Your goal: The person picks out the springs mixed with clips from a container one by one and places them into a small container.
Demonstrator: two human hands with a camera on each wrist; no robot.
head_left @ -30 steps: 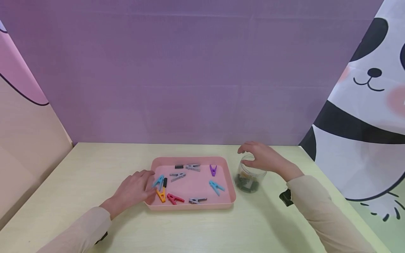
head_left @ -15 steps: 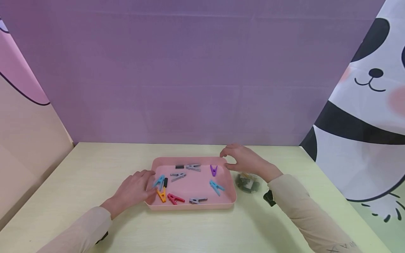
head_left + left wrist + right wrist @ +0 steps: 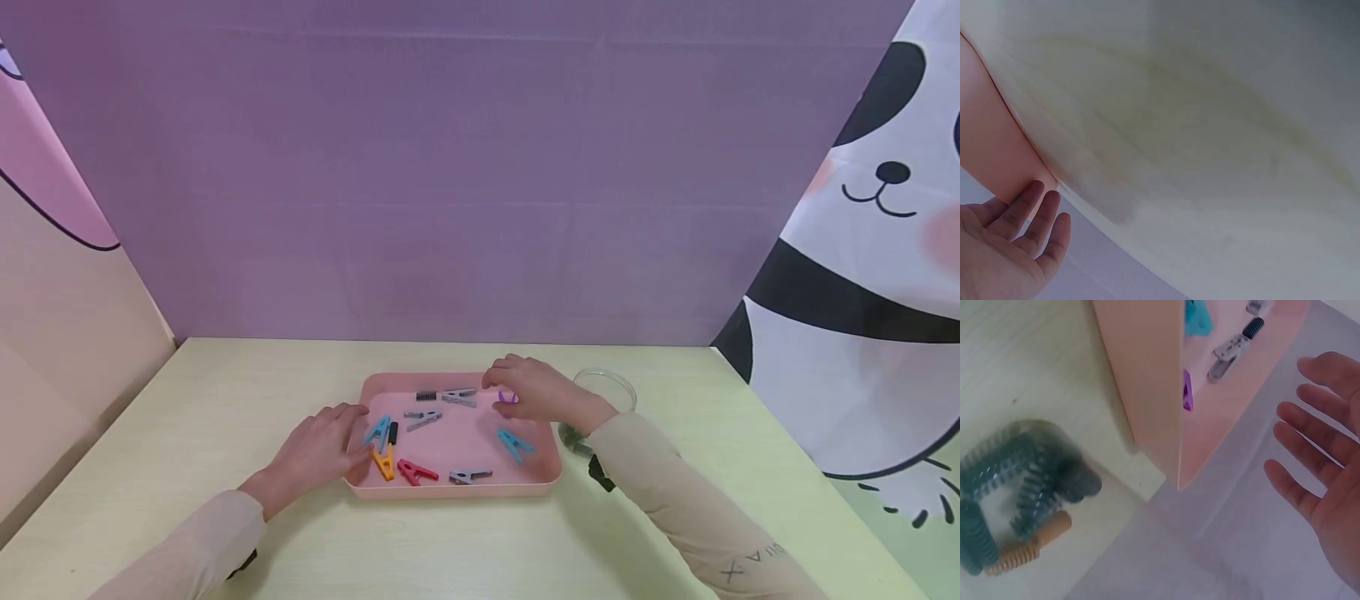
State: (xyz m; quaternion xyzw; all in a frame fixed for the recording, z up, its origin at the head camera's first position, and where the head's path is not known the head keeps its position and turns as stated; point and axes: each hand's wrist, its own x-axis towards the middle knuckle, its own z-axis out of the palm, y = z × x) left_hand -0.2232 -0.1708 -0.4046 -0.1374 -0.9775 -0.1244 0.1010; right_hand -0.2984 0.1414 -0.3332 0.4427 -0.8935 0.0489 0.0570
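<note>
A pink tray holds several clothespins. My left hand rests against its left side, fingers loosely bent at the tray wall in the left wrist view. My right hand hovers over the tray's right part, fingers apart with nothing between them. Thumb and fingers are close over a purple clothespin, partly covered. Below it lies a light-blue clothespin. A grey clothespin at the back has a dark ridged piece at its end. A yellow clothespin and a red clothespin lie front left.
Right of the tray stands a clear jar, partly behind the right forearm. It contains dark green ridged pieces and an orange ridged piece. A purple backdrop rises at the table's back edge.
My right hand has moved left, from above the jar across the tray's right rim to the purple clothespin. The left hand and the tray have stayed in place.
</note>
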